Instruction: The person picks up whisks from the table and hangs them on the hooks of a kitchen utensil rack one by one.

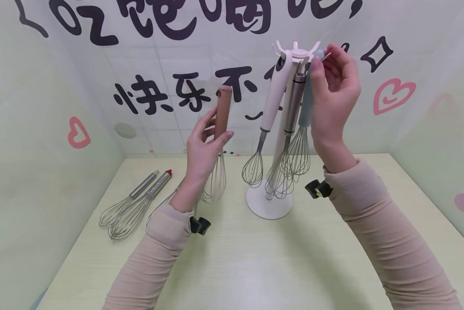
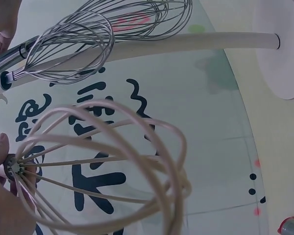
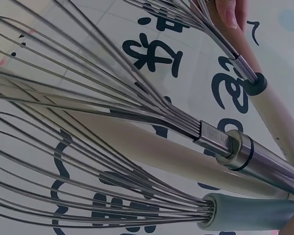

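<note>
My left hand [image 1: 202,150] grips a whisk by its brown handle [image 1: 223,112], held upright with the wires down. In the left wrist view its beige wires [image 2: 132,122] fill the foreground. A white rack [image 1: 269,209] with hooks around its top holds a white-handled whisk [image 1: 274,94], a steel-handled whisk [image 1: 295,101] and a light blue-handled whisk [image 1: 305,107]. At the rack's top, my right hand [image 1: 338,94] has curled fingers, and its thumb lies against the blue handle's upper end beside a hook. The right wrist view shows the blue handle [image 3: 255,211] running under the hand.
Two steel whisks, one plain [image 1: 142,185] and one with a red end [image 1: 159,184], lie at the table's left. Wires of another thing [image 1: 163,201] show partly behind the left forearm. A printed sheet [image 1: 169,56] stands behind the table [image 1: 255,267].
</note>
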The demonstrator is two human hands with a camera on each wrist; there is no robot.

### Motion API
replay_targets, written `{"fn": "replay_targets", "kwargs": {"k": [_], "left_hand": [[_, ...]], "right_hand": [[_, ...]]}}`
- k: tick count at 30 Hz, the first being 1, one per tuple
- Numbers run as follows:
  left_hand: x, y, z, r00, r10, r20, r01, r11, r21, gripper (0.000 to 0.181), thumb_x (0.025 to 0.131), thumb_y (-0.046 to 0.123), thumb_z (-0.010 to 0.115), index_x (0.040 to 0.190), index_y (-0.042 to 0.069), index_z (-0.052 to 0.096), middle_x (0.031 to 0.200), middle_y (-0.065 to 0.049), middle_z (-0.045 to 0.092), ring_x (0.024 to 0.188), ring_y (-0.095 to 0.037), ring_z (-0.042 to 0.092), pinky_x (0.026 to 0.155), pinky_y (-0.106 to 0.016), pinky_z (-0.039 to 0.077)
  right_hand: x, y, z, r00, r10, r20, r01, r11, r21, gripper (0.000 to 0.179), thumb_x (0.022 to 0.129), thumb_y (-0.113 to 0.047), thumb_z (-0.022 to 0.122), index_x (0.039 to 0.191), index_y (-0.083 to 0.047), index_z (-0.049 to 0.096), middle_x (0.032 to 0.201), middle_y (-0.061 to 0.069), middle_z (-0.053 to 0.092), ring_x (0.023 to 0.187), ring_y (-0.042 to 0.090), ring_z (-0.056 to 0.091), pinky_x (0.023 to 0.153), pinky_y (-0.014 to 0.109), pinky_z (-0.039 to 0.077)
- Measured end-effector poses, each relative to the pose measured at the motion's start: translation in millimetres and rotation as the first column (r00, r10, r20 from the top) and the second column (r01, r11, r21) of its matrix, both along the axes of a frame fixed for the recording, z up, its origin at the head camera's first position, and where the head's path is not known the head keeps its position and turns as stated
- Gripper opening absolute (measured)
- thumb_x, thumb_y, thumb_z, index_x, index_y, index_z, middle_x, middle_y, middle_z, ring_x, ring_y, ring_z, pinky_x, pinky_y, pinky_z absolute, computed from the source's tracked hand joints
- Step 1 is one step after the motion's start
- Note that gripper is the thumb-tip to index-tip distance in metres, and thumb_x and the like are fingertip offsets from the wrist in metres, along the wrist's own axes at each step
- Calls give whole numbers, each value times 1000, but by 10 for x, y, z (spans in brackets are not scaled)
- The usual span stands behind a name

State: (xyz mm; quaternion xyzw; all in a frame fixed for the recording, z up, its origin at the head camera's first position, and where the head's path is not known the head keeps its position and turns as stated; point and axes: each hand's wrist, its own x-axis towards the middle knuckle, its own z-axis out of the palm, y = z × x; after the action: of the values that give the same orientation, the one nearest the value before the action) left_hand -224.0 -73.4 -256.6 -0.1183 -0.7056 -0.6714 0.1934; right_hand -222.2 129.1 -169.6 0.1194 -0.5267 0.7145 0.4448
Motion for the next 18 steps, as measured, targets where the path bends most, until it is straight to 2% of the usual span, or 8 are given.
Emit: {"fn": "replay_targets", "kwargs": {"k": [3,10,18], "left_hand": [[8,2,10,1000,0,-1,0,1000,2,62,80,8,73,137,16,50,122,-13,56,103,-19,60,82,-19,53],[25,3,39,1000,-4,-1,4,1000,11,61,81,9,73,137,17,50,122,-11,56,104,-17,60,84,-21,54],[40,16,62,1000,-11,-13,11,1000,18,61,81,8,73,136,15,51,120,-12,56,102,-15,60,84,-20,54]], "right_hand": [[3,-28,1,1000,-7,5,7,1000,10,39,83,-2,65,118,7,54,105,3,57,100,15,56,101,22,46],[128,-150,97,996,15,87,-10,999,-53,46,78,3,70,120,6,51,106,4,53,103,14,52,99,17,44],[162,-214,125,994,-26,105,32,998,-51,47,76,2,73,117,4,51,106,4,52,99,13,51,94,17,45]]}}
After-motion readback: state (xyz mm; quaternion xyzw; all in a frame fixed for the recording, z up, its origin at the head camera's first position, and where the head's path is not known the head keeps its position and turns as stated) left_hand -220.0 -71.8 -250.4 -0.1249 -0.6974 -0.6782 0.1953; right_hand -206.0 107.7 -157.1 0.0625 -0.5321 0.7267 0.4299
